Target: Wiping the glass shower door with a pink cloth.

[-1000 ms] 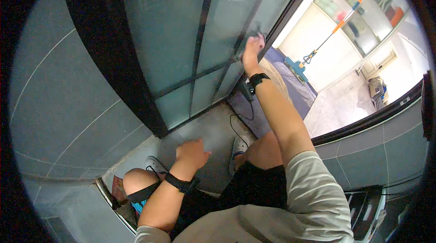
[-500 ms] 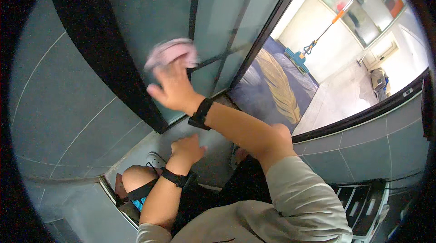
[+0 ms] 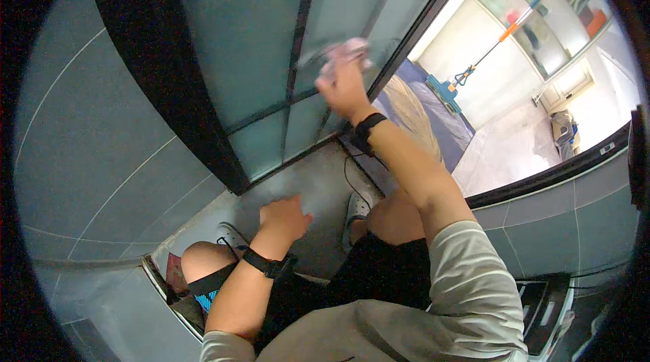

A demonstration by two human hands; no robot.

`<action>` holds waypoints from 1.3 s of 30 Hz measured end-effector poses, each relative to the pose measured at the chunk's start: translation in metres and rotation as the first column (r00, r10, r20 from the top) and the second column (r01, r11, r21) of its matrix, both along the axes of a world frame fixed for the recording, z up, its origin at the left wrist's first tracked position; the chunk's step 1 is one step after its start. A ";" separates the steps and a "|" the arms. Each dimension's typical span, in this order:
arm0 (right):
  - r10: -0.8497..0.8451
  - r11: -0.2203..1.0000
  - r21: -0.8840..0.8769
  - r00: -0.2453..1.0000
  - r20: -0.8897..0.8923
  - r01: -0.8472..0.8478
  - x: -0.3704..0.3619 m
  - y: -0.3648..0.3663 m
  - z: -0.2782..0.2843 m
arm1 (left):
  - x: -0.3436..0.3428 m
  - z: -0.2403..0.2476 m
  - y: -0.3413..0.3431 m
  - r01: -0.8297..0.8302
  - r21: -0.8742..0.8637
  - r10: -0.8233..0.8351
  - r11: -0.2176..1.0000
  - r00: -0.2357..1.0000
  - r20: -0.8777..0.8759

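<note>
My right hand [image 3: 345, 91] presses a crumpled pink cloth [image 3: 353, 49] against the frosted glass door [image 3: 247, 44]. Motion blurs the cloth and the fingers a little. They are at the door's right panel, right of a dark vertical bar and above a dark crossbar. My left hand [image 3: 286, 218] is low in front of me, over the floor beside my knee. Its fingers are curled in and its thumb sticks out; I see nothing in it. Each wrist wears a black band.
Grey tiled wall [image 3: 81, 125] stands at the left, beside the door's thick black frame [image 3: 183, 84]. Through the doorway at right lie a feather-patterned mat [image 3: 406, 108] and a mop [image 3: 474, 67] leaning on a white wall. A thin black cable [image 3: 347, 176] trails near my right shoe [image 3: 355, 216].
My right hand has carried the pink cloth rightward and slightly up across the glass, from the left panel past the dark bar. My left hand has barely moved.
</note>
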State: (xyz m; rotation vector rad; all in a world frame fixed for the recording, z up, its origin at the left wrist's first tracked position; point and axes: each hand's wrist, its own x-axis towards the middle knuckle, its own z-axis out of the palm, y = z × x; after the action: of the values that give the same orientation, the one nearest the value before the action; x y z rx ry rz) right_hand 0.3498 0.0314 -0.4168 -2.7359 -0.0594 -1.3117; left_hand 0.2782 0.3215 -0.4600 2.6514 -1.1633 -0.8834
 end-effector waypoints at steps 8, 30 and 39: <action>-0.255 0.069 0.965 0.931 0.261 -0.252 0.019 -0.105 -0.056 | -0.004 0.000 0.001 -0.009 0.013 0.009 1.000 0.999 -0.049; 0.316 0.881 -0.121 0.758 -0.571 -0.458 0.003 0.120 -0.101 | -0.001 0.001 -0.001 0.044 0.007 -0.044 0.999 0.997 -0.065; -0.296 0.949 -0.309 0.496 -0.817 0.058 -0.003 0.027 -0.013 | 0.000 -0.003 0.007 0.029 -0.060 -0.032 0.998 0.999 -0.037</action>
State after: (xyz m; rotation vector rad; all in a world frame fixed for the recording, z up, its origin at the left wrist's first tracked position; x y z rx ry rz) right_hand 0.3468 0.0580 -0.4294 -3.3263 0.1683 0.2340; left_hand 0.2784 0.3287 -0.4634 2.5652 -1.2051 -0.8855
